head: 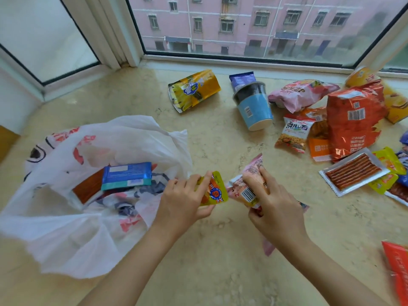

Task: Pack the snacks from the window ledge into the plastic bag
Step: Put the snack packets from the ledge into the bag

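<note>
A white plastic bag point(66, 217) lies open on the left of the marble ledge point(220, 261). Inside it I see a blue packet point(125, 175) and an orange-brown one point(88, 188). My left hand point(183, 199) grips a small yellow sachet point(215, 191) just right of the bag's mouth. My right hand point(271, 206) holds a pink packet point(249, 184) with a barcode, close beside the yellow sachet. More snacks lie to the right.
Scattered on the ledge: a yellow fries pouch point(194, 90), a blue cup point(254, 107), a pink crisp bag point(298, 93), a big orange bag point(353, 120), a noodle packet point(293, 133), a clear tray of red sticks point(353, 171). The window frame point(242, 60) bounds the far edge.
</note>
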The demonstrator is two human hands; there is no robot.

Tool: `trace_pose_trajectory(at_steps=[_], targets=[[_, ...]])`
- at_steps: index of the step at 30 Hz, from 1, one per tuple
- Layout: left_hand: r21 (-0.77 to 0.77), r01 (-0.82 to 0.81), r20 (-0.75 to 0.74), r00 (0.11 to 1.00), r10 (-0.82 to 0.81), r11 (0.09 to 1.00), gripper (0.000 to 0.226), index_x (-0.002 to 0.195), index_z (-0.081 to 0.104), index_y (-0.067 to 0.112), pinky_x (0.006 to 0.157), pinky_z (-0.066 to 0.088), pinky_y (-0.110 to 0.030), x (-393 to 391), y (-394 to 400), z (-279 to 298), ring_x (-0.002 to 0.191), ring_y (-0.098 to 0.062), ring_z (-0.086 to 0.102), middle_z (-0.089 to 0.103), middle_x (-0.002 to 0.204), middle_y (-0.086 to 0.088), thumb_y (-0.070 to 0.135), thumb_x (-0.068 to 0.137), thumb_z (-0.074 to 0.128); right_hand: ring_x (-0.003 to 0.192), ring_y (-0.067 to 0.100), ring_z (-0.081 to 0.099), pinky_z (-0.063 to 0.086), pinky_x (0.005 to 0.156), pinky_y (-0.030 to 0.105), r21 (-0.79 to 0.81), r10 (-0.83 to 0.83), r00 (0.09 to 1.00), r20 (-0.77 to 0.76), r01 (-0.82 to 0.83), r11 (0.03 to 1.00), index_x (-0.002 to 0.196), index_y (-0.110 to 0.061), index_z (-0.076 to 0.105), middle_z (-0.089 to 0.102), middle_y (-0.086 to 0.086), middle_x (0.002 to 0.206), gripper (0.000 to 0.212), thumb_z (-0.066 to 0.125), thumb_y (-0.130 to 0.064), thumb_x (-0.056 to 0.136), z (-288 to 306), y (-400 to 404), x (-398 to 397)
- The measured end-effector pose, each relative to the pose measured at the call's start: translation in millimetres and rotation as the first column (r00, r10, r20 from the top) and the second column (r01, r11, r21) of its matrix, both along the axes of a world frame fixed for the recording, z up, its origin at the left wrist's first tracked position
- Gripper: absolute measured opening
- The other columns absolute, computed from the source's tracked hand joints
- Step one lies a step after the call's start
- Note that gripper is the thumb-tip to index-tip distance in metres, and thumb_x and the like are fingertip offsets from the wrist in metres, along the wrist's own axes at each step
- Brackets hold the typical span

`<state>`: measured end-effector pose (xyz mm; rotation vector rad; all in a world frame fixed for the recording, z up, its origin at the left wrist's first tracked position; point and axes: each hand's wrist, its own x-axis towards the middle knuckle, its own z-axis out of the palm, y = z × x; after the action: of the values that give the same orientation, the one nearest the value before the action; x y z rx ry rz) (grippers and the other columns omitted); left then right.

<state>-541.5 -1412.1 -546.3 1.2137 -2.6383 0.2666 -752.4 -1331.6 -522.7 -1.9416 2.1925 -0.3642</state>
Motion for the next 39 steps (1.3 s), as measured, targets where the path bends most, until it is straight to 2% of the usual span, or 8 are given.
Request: trace_pose_trajectory(at_steps=[8,16,19,25,29,31,34,39], targets=[[-0.024,-0.21,0.143,0.967,0.212,0.977,0.067,0.122,0.065,0.015,0.054,0.044,-0.033,128,-37,39,0.059,-0.025,0.061,0.067,0.088,-0.004,0.062,0.075,0.056,0.086,0.033,0.066,0.053,0.059,0.035,-0.077,0.095,0.994,0.054,-0.09,0.993,0.128,-0.029,0.058,0.054,0.011,0.136,0.09,0.077,-0.013,0.042,21,-31,98],[0.091,-0.414,0.372,0.858,0.355,0.906,0.09,0.104,0.073,0.012,0.048,0.041,-0.024,186,-82,15,0.046,-0.025,0.057,0.066,0.071,-0.006,0.059,0.029,0.088,0.089,0.032,0.065,0.049,0.058,0.032,-0.026,0.191,0.98,0.063,-0.19,0.982,0.129,-0.033,0.054,0.052,0.007,0.138,0.082,0.072,-0.016,0.051,22,-70,181],[0.083,-0.451,0.374,0.841,0.391,0.889,0.087,0.113,0.07,0.018,0.05,0.041,-0.025,200,-90,10,0.052,-0.023,0.058,0.066,0.075,-0.002,0.058,0.039,0.087,0.101,0.03,0.061,0.05,0.06,0.033,-0.019,0.2,0.972,0.125,-0.199,0.98,0.129,-0.037,0.048,0.047,0.002,0.141,0.067,0.061,-0.032,0.064,24,-96,213],[-0.008,-0.462,0.329,0.836,0.439,0.887,0.065,0.113,0.068,0.003,0.051,0.052,-0.031,232,-90,21,0.075,-0.028,0.068,0.07,0.095,-0.011,0.006,0.049,0.081,0.099,0.03,0.058,0.052,0.059,0.038,-0.034,0.197,0.97,0.141,-0.194,0.98,0.13,-0.035,0.039,0.042,0.002,0.141,0.067,0.067,-0.029,0.07,7,-137,278],[-0.056,-0.456,0.323,0.833,0.449,0.888,0.047,0.123,0.061,0.001,0.06,0.054,-0.028,253,-88,27,0.086,-0.021,0.068,0.069,0.105,-0.009,0.007,0.078,0.051,0.093,0.035,0.06,0.052,0.06,0.04,-0.036,0.167,0.981,0.099,-0.164,0.986,0.133,-0.026,0.044,0.046,0.012,0.14,0.066,0.069,-0.026,0.071,-10,-156,304],[-0.014,-0.451,0.275,0.856,0.437,0.893,0.047,0.128,0.054,-0.004,0.067,0.056,-0.032,259,-85,26,0.092,-0.026,0.068,0.067,0.111,-0.016,0.003,0.083,0.042,0.113,0.038,0.054,0.052,0.078,0.046,-0.008,0.192,0.98,0.047,-0.192,0.981,0.14,-0.023,0.04,0.038,0.015,0.148,0.066,0.066,-0.034,0.08,-21,-161,310],[0.052,-0.426,0.206,0.89,0.408,0.903,0.056,0.137,0.045,-0.003,0.075,0.057,-0.037,257,-77,23,0.104,-0.03,0.064,0.06,0.125,-0.019,0.005,0.082,0.053,0.141,0.037,0.025,0.03,0.107,0.058,0.033,0.251,0.968,-0.025,-0.25,0.968,0.15,-0.023,0.024,0.017,0.014,0.158,0.071,0.04,-0.056,0.09,-32,-157,310],[0.107,-0.322,0.119,0.943,0.309,0.941,0.054,0.135,0.052,0.006,0.082,0.054,-0.037,234,-66,28,0.115,-0.027,0.06,0.058,0.132,-0.012,0.016,0.082,0.062,0.139,0.034,0.034,0.031,0.106,0.06,-0.05,0.269,0.96,-0.078,-0.273,0.961,0.145,-0.021,0.038,0.032,0.012,0.154,0.068,0.029,-0.061,0.091,-25,-144,288]])
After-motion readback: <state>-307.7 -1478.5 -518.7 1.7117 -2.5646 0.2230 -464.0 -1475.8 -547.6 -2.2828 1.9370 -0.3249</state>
